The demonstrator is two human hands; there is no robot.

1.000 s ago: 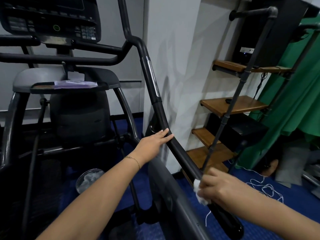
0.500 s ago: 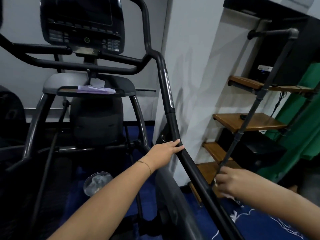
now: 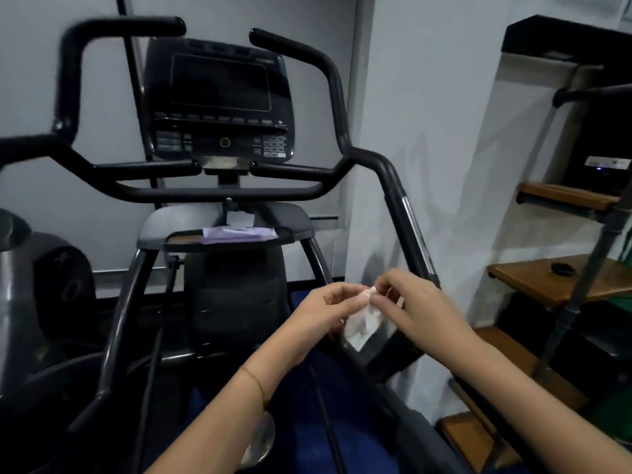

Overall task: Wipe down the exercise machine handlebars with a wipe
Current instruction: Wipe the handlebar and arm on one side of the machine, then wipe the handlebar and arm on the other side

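Observation:
A small white wipe (image 3: 363, 321) hangs between my two hands in front of the machine's right side rail. My left hand (image 3: 333, 311) pinches its top corner from the left. My right hand (image 3: 415, 302) pinches the same corner from the right. Both hands are off the black right handlebar (image 3: 398, 203), which runs down behind them. The upper curved handlebars (image 3: 307, 53) and the crossbar (image 3: 219, 192) frame the dark console (image 3: 219, 104).
A purple wipe pack (image 3: 236, 234) lies on the machine's tray below the console. Wooden shelves on pipe frames (image 3: 561, 278) stand at the right beside a white wall corner. Another grey machine (image 3: 30, 285) is at the left. A clear cup (image 3: 260, 439) sits low on the blue floor.
My left hand left the rail and my right hand rose from the lower bar with the wipe. Both hands now meet on the wipe. My view tilted up.

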